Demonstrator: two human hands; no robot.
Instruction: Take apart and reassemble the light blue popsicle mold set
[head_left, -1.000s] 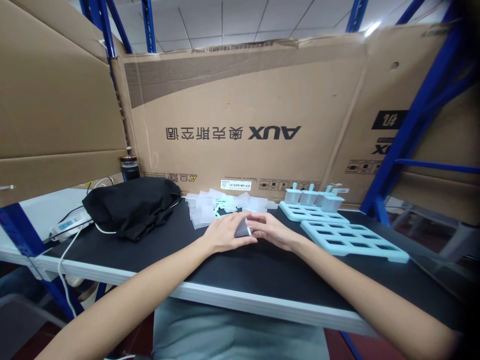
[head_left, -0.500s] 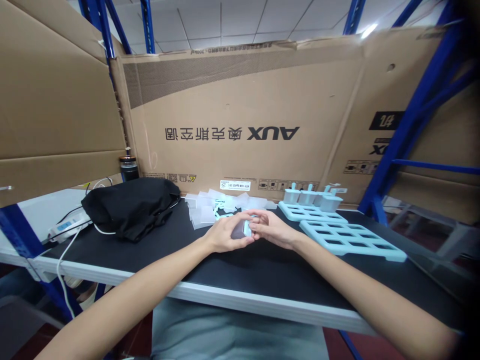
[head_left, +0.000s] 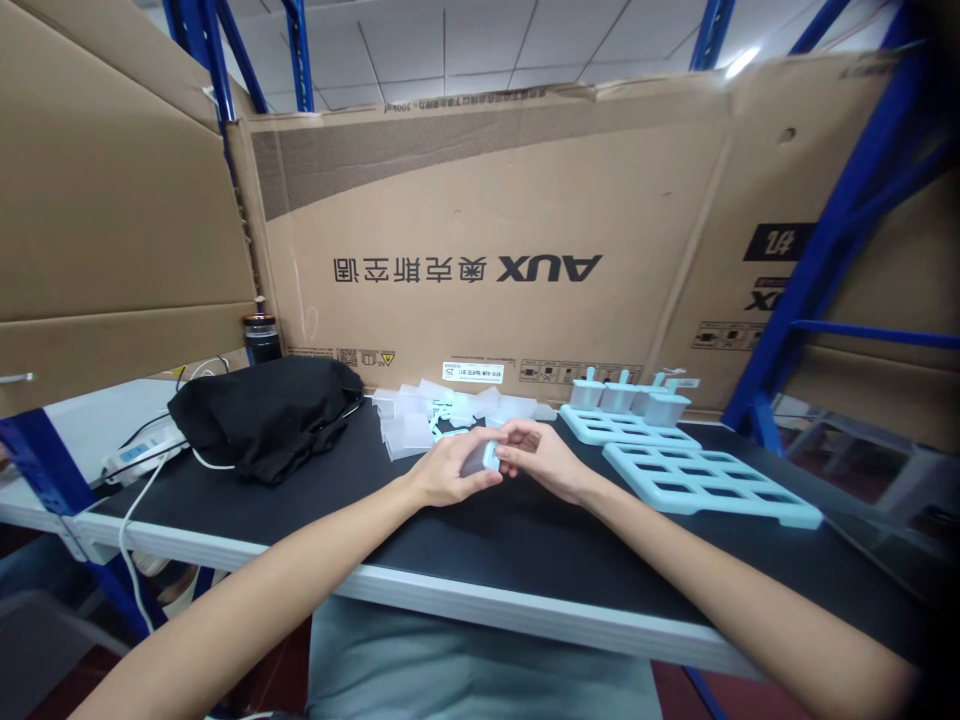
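Observation:
Above the middle of the black table, my left hand (head_left: pixel 450 472) is wrapped round a translucent popsicle mould (head_left: pixel 475 460). A light blue lid (head_left: pixel 490 455) sits at the mould's right end. The fingers of my right hand (head_left: pixel 536 458) are closed at that lid, pinching its handle side, which is mostly hidden. Behind my hands lie a pile of clear moulds (head_left: pixel 409 428) and small light blue parts (head_left: pixel 442 420). To the right, several lidded moulds (head_left: pixel 616 393) stand upright in the rear light blue rack (head_left: pixel 600 424).
A second light blue rack (head_left: pixel 675 490) lies in front of the first, its slots unfilled. A black cloth (head_left: pixel 262 415) lies at the left, beside a white power strip (head_left: pixel 142 448) with cables. A dark jar (head_left: pixel 261 338) and a cardboard wall (head_left: pixel 450 220) stand behind.
Both hands remain at the mould and its lid. The mould has turned slightly in my left hand, and the view has shifted a little.

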